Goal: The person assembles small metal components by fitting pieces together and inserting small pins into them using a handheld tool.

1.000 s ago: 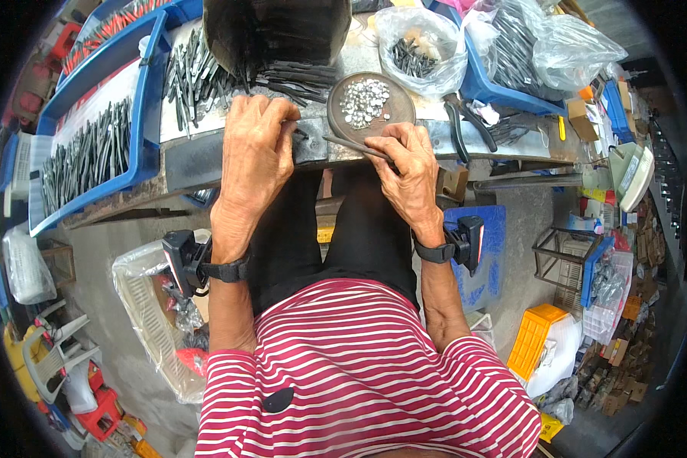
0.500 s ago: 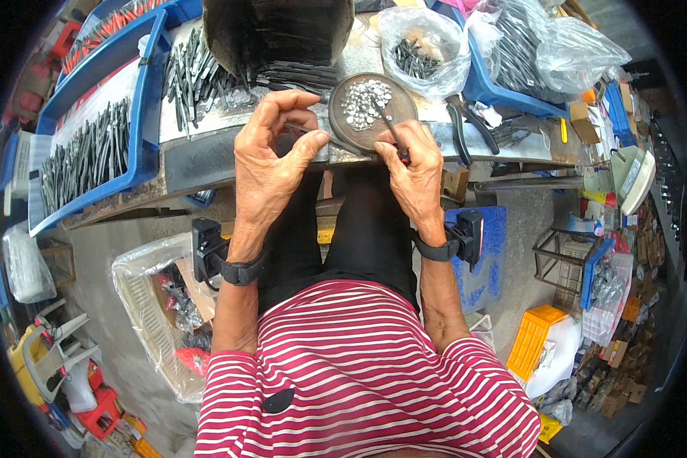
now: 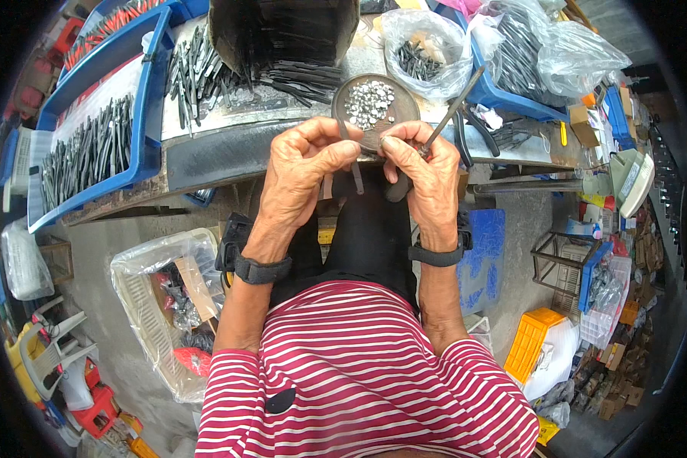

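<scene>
My left hand (image 3: pixel 304 169) pinches a narrow, flat grey strip (image 3: pixel 358 179) between thumb and fingers; it hangs upright over the table's front edge. Beside it, my right hand (image 3: pixel 429 177) is closed around a slim, dark rod-like tool (image 3: pixel 458 101), whose long shaft slants up to the right. Its dark, thicker end shows below the fingers. The thumb and index finger of that hand press together; whether a small piece is between them is too small to tell. Just beyond both hands lies a round brown dish (image 3: pixel 340 116) holding many small shiny silver pieces (image 3: pixel 369 104).
Black-handled pliers (image 3: pixel 462 139) lie right of the dish. Behind are a clear bag (image 3: pixel 390 53) of dark pieces and a large dark container (image 3: pixel 282 34). Dark strips (image 3: pixel 193 76) are heaped to its left. A blue tray (image 3: pixel 146 133) of similar strips stands far left.
Both hands have drawn nearer the table's edge, the left one moving right. The tool in my right hand has swung from the dish to point up and right. The grey strip now hangs in view.
</scene>
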Tool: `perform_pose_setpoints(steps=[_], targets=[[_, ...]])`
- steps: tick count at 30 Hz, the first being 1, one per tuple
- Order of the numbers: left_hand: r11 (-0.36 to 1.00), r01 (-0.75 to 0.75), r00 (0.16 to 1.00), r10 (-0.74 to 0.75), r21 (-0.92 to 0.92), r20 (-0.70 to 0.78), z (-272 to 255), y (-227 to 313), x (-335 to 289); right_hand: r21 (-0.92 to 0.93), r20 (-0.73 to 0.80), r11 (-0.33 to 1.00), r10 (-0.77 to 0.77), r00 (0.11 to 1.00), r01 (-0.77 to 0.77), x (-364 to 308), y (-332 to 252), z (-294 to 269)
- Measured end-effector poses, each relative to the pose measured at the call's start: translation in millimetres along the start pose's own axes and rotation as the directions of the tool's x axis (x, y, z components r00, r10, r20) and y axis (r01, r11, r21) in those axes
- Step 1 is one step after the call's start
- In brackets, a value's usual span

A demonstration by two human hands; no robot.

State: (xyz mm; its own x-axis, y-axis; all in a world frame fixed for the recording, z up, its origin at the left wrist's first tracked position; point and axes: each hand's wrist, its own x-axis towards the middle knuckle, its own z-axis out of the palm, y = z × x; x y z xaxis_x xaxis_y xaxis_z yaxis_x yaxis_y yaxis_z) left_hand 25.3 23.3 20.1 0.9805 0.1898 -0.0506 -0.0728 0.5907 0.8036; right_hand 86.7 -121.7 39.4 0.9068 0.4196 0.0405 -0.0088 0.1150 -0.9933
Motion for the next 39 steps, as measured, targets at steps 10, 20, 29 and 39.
perform_pose_setpoints(steps=[10,20,29,39], targets=[[0.983,0.11,0.994,-0.113,0.148,0.009,10,-6,-9,0.047,0.031,0.999,0.015,0.999,-0.017,-2,6,0],[0.968,0.095,0.995,-0.083,0.232,-0.06,15,-18,-14,-0.11,0.006,0.994,-0.018,1.0,0.018,-8,8,4],[0.929,0.085,0.993,-0.048,0.36,-0.11,18,-17,-16,-0.205,0.019,0.978,-0.02,1.0,0.023,-9,10,0],[0.772,-0.088,0.982,0.173,0.629,-0.075,19,-23,-19,-0.234,-0.011,0.971,-0.059,0.998,0.055,-10,10,4]])
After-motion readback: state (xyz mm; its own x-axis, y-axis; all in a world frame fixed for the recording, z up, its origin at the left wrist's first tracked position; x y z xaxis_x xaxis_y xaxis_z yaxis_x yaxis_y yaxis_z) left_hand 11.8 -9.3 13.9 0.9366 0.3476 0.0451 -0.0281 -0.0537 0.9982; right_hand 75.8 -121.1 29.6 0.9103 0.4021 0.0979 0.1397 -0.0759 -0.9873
